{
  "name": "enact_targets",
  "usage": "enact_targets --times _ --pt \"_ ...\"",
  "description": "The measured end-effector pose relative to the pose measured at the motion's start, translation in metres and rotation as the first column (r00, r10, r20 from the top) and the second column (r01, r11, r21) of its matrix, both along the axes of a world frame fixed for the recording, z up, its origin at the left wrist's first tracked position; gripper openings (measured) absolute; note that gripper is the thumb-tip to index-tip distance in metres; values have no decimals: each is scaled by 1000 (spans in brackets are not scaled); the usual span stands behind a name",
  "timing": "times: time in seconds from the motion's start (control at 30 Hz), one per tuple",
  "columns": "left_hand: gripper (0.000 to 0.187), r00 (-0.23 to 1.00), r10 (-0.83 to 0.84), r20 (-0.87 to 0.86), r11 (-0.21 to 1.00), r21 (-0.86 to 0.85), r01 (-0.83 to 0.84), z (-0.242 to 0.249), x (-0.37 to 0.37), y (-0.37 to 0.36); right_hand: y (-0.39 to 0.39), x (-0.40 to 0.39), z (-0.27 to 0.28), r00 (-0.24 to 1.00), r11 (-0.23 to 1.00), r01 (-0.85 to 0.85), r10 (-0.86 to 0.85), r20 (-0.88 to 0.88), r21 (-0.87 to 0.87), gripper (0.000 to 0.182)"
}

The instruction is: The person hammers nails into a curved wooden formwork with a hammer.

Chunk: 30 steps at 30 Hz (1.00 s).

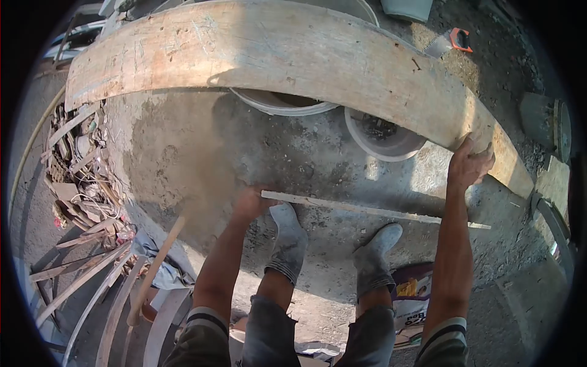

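Observation:
My left hand (249,203) is closed around the left end of a thin wooden strip (354,208), in front of my left boot (286,235). The strip runs to the right, low over the concrete floor. At the near edge of a wide wooden plank (293,46), toward its right end, my right hand (471,164) grips with bent fingers. The plank lies across the buckets, and the lens makes it look curved. Under its near edge show a white bucket (284,110) and a second round bucket (382,147), both partly hidden.
A handsaw with an orange handle (461,40) lies beyond the plank. Scrap wood (85,177) is piled at left. Near it stands a wooden handle (158,269), its upper end lost in a brown blur. A printed bag (411,296) lies by my right boot (374,260).

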<state>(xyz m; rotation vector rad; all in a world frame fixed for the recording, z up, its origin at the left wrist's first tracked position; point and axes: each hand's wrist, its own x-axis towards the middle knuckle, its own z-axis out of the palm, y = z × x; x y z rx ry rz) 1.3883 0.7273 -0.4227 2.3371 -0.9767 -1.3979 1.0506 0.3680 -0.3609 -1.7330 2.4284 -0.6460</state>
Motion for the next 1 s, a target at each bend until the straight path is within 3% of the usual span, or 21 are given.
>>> enact_targets --times 0.03,0.07,0.13,0.17,0.3,0.4,0.53,0.73,0.83,0.9,0.93,1.0 --pt "34 997 -52 49 998 -34 54 -5 -2 6 2 -13 -4 942 939 -332 324 -94 -92 83" --pt "37 989 -106 105 991 -64 114 -8 -2 10 3 -25 -10 779 764 -624 592 -208 -164 86" --pt "39 985 -73 156 994 -75 85 -7 -8 11 10 -22 4 504 533 -846 777 -378 -33 96" --pt "39 981 -51 186 996 -66 64 -12 -9 13 7 -27 -2 462 527 -849 776 -429 38 101" --pt "45 980 8 198 999 -37 -1 -40 -17 29 -27 -51 -25 491 611 -778 736 -466 144 90" --pt "47 967 11 254 996 80 -32 -49 -21 39 -37 -49 -33 467 646 -714 726 -505 269 69" --pt "46 972 29 234 980 186 -74 -57 -30 53 -35 -51 -30 452 607 -752 759 -469 257 67" --pt "45 960 17 281 983 171 -68 -56 -40 67 -45 -47 9 286 378 -898 891 -354 226 91" --pt "44 953 8 304 986 158 -59 -54 -41 68 -37 -35 9 136 357 -844 864 -484 400 80" --pt "44 947 6 320 987 153 -58 -51 -43 65 -33 -34 -16 283 493 -815 798 -532 305 65" --pt "49 957 21 289 978 194 -81 -51 -42 64 -35 -34 -14 277 490 -816 796 -537 306 65" --pt "54 966 40 257 967 233 -102 -48 -42 65 -32 -36 -6 373 457 -874 850 -373 167 57"
